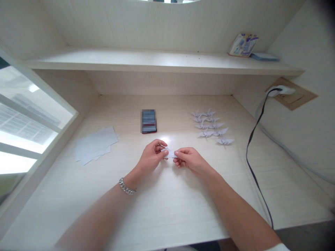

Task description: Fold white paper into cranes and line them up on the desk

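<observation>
A small folded piece of white paper (170, 153) is held over the desk between my two hands. My left hand (154, 153) pinches its left end between thumb and fingers, and a chain bracelet circles that wrist. At the paper's right end, my right hand (190, 158) grips with thumb and forefinger. Several folded paper cranes (209, 126) stand in loose rows beyond my right hand. Off to the left lies a fanned pile of white paper sheets (96, 144). My fingers cover both ends of the held paper.
A phone (149, 121) lies on the desk (167, 205) behind my left hand. On the right, a dark cord (251, 139) hangs from a plug in the wall socket (293, 94). A shelf (157, 59) runs across the back, holding a small colourful packet (243, 45).
</observation>
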{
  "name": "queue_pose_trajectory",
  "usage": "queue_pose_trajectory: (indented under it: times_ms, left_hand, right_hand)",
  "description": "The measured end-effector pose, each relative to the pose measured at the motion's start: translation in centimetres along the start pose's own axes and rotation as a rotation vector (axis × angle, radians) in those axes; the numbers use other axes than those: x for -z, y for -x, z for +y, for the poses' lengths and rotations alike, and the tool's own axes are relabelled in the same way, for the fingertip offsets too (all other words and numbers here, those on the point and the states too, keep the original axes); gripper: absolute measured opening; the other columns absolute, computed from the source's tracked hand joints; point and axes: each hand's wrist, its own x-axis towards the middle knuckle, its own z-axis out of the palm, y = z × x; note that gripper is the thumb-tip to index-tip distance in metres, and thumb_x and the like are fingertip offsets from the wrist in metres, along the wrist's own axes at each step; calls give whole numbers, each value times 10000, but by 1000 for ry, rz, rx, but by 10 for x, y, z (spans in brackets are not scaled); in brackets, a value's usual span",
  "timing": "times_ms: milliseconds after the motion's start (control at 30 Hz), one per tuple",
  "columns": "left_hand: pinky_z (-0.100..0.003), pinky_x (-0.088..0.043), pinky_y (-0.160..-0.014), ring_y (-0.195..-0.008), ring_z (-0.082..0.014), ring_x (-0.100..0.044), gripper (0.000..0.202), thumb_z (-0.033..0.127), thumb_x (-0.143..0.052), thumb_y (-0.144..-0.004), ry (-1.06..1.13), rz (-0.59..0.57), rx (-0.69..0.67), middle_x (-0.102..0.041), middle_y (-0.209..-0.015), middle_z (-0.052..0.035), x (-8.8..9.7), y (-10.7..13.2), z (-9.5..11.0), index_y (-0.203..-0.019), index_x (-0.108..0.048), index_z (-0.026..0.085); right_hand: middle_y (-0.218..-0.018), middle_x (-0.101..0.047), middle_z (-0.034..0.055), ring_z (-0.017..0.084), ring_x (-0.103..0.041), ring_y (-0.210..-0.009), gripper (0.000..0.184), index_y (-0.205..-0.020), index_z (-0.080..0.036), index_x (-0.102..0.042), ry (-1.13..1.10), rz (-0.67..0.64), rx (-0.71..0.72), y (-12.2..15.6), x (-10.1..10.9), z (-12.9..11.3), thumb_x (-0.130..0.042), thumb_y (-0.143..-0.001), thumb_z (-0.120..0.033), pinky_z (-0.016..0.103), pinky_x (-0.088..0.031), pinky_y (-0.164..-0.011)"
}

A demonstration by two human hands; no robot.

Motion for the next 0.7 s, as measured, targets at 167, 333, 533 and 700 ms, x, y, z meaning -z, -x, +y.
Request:
queue_pose_trajectory:
  times_ms: [167,333,533,700]
  left_hand:
    - [-253,-515,-617,-624,-101,-581,246,256,-646,-723,-8,22,-3,-577,-680,15,-2,0,-2,-905,-510,159]
    - [-258,-514,-622,-630,-109,-592,269,282,-642,-727,5,7,10,-600,-707,1,-2,0,0,-932,-519,158]
    - [-260,-501,-634,-681,-136,-608,289,308,-653,-712,-92,18,7,-625,-747,-30,-1,-1,-3,-931,-549,151]
    - [-236,-479,-598,-643,-126,-600,269,280,-648,-714,-72,67,-35,-614,-690,-11,0,-1,-2,-924,-531,157]
  right_hand:
    - [-614,-616,16,105,-545,-514,261,-658,-151,-604,234,80,130,-3,-1,6,-614,-736,-400,229,-433,-514]
    - [-576,-604,11,124,-528,-517,253,-636,-181,-595,659,246,363,-1,-6,5,-502,-816,-333,237,-375,-510]
    - [-634,-622,28,136,-537,-592,233,-651,-182,-600,877,300,515,4,-12,1,-482,-827,-277,254,-374,-590]
    - [-679,-615,48,143,-571,-578,301,-741,-156,-593,331,135,196,-6,-4,8,-488,-815,-428,261,-447,-550]
